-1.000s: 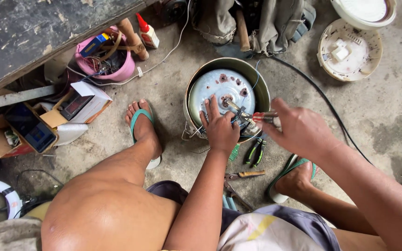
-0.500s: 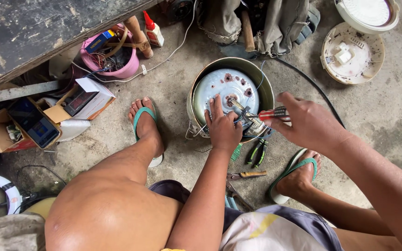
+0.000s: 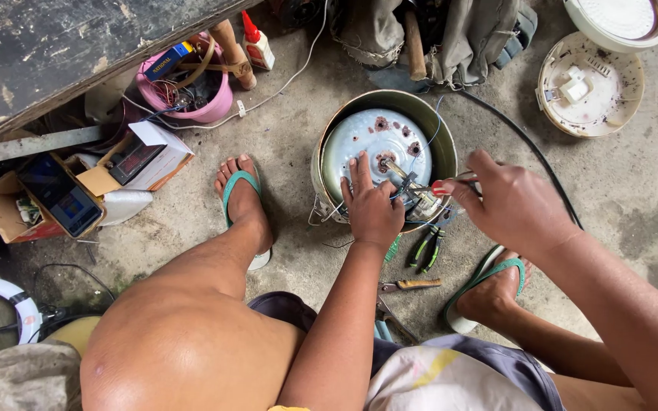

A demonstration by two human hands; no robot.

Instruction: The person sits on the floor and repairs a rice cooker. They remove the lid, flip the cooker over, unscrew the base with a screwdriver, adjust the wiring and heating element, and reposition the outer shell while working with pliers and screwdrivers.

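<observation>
While seated on the floor:
Cooker base (image 3: pixel 367 141): upturned between the feet.
Left hand (image 3: pixel 372 205): fingers flat on its plate, released.
Right hand (image 3: pixel 515 205): grip clenched on a red-handled tool (image 3: pixel 451 183).
Pliers (image 3: pixel 428 245): beside the base.

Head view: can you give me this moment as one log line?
left hand: on cooker base | right hand: holds red-handled tool | pliers: on floor

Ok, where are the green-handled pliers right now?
In the head view, the pliers lie on the concrete floor just below the round metal cooker base, between the left hand and the right foot.
</observation>
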